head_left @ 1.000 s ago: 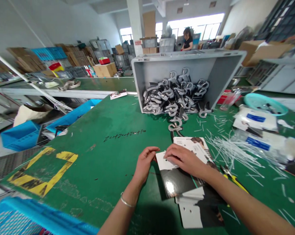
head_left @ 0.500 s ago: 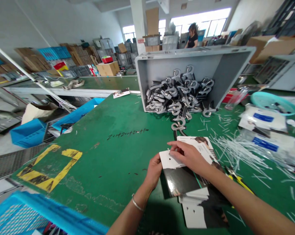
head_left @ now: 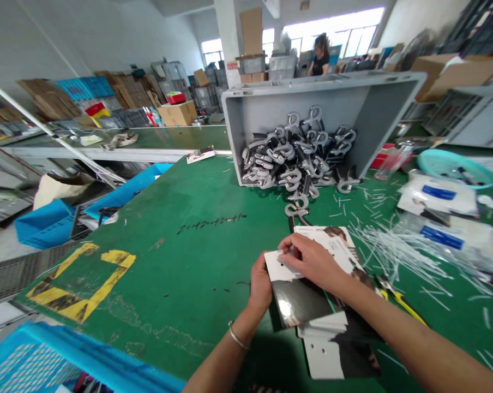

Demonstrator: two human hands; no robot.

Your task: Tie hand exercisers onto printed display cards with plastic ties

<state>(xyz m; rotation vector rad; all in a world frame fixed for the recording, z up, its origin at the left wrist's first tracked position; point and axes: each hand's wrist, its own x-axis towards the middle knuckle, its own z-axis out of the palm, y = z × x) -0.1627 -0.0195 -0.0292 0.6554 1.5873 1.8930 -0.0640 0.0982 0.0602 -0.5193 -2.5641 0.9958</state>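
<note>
My left hand (head_left: 261, 281) grips the left edge of a black-and-white printed card (head_left: 289, 300), its fingers partly hidden behind it. At the card's white top end, beside a small punched hole, my right hand (head_left: 312, 261) has thumb and fingers pinched together; whatever is between them is too small to make out. More printed cards (head_left: 322, 357) lie stacked underneath and toward me. Just beyond my right hand are further cards (head_left: 340, 234) with photos on them. A grey-and-black hooked tool (head_left: 298, 207) lies behind those.
A grey crate (head_left: 295, 90) on its side holds many hooked tools (head_left: 291, 155). White plastic strips (head_left: 397, 254), yellow-handled pliers (head_left: 402, 300), plastic bags (head_left: 438, 194) and a turquoise basin (head_left: 455, 164) are at right. A blue basket (head_left: 66, 355) stands front left. A person (head_left: 320, 57) is far back.
My right fingers have curled in closer on the card's top end. My left hand has turned slightly more upright around the card's edge. The view has shifted a little.
</note>
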